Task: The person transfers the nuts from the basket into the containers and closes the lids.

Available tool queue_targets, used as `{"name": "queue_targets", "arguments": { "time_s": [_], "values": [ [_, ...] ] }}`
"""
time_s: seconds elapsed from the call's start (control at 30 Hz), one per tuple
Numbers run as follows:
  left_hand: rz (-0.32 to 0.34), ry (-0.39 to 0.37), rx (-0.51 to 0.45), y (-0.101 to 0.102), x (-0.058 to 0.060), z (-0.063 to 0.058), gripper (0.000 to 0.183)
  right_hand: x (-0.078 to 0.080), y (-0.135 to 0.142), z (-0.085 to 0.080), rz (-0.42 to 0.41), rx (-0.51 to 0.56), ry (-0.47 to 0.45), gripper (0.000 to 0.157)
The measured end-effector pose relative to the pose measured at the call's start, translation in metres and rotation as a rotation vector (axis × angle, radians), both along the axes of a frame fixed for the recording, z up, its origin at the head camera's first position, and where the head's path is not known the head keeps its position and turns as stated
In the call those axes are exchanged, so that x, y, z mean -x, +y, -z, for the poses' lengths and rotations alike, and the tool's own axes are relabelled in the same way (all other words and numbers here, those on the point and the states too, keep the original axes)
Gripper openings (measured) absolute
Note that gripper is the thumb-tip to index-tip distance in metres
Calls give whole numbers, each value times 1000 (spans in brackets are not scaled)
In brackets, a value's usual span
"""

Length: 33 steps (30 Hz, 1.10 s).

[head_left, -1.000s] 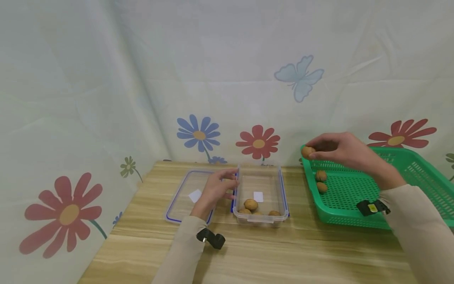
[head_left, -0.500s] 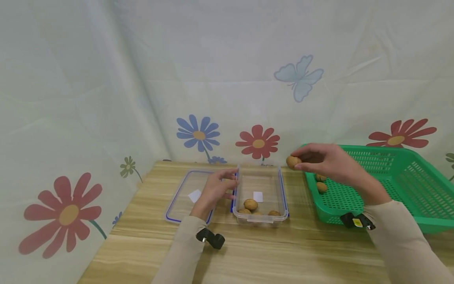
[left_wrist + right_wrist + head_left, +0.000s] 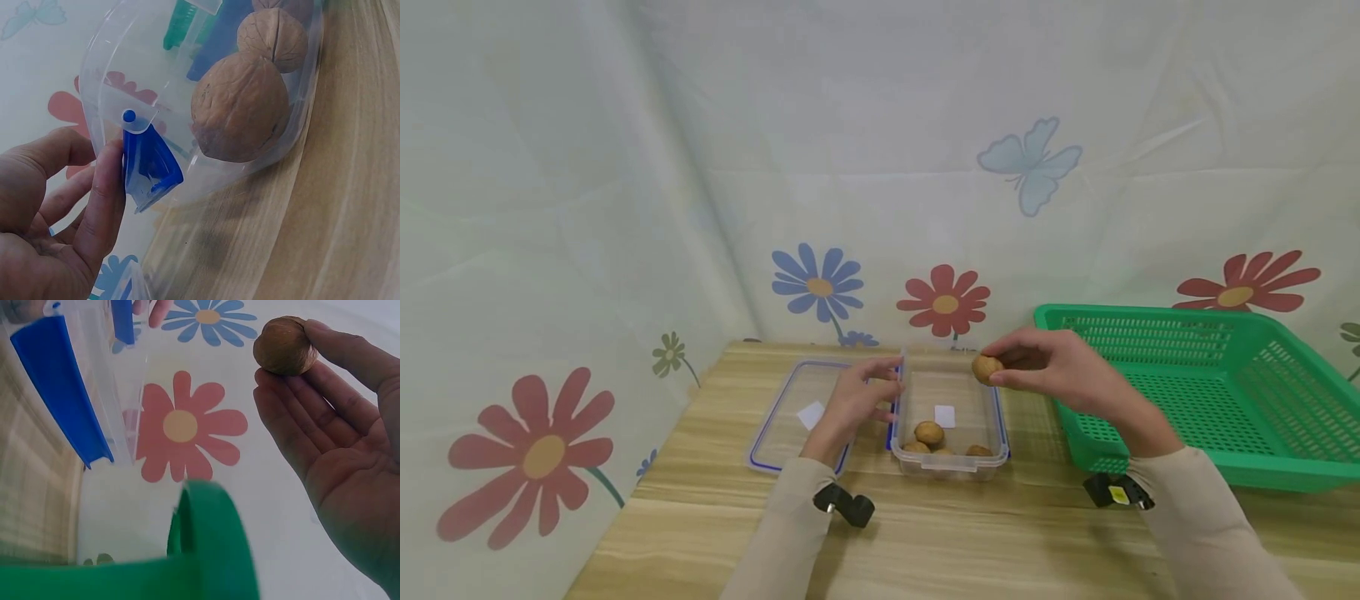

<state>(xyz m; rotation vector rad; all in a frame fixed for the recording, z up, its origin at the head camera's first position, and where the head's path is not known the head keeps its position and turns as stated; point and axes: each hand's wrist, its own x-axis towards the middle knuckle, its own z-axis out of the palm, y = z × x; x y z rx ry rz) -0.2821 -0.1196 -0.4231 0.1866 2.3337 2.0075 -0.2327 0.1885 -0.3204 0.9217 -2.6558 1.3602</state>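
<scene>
My right hand pinches a walnut between thumb and fingertips, above the right rim of a clear plastic box. In the right wrist view the walnut sits at the fingertips, and the palm is bare. Several walnuts lie at the near end of the box, around a small white label. At the box's left side, my left hand touches the wall with loosely bent fingers. One finger lies against a blue latch that hangs down in the left wrist view.
A green basket stands on the right of the wooden table; my right hand and arm cover part of its left side. Left of the box lies its clear lid with a blue seal. A flowered curtain hangs behind the table.
Carrying the walnut, my right hand has moved left and down, from the basket's left rim to the box's right rim. The left hand stays at the box.
</scene>
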Motion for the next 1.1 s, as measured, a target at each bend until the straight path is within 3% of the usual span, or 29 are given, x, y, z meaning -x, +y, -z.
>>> {"name": "queue_targets", "arguments": {
  "time_s": [0.43,0.77,1.1],
  "values": [
    [13,5,-19,-1,0,0,47,2,-18,21,-40,-10,-14,33],
    [9,2,-23,0,1,1,47,7,-27,34,-47,-58,-38,31],
    [14,5,-29,0,0,0,49,13,-34,50,-107,-133,-16,24]
  ]
}}
